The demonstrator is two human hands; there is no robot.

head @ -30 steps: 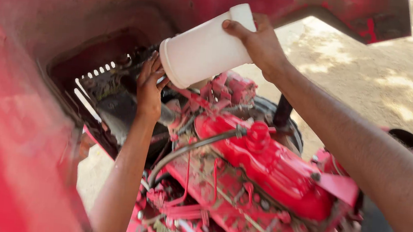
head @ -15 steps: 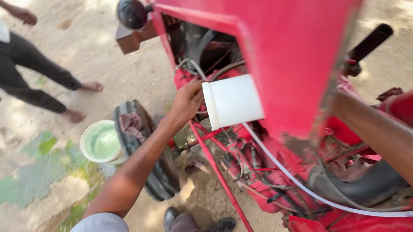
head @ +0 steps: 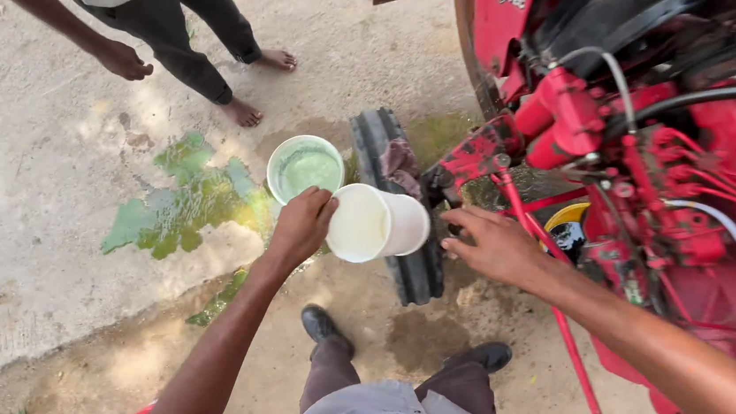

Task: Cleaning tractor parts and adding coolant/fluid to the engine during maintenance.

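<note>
My left hand [head: 300,225] grips the rim of a white plastic jug [head: 375,224], held on its side with the mouth toward me, above the ground. My right hand [head: 493,243] is off the jug, fingers spread, just right of it and close to the red tractor frame [head: 479,150]. A white bucket [head: 304,167] with green liquid stands on the ground just beyond my left hand. The small black front tyre [head: 411,269] lies under the jug, with a rag [head: 401,162] on top.
The red tractor engine [head: 655,170] with hoses fills the right side. A green puddle [head: 182,204] spreads on the concrete at left. Another person [head: 137,0] stands barefoot at the top left, one hand hanging down. My shoes [head: 322,323] are below.
The view swung from the engine bay down to the ground. The jug came down from the engine to beside the bucket. My right hand let go; my left hand now holds it.
</note>
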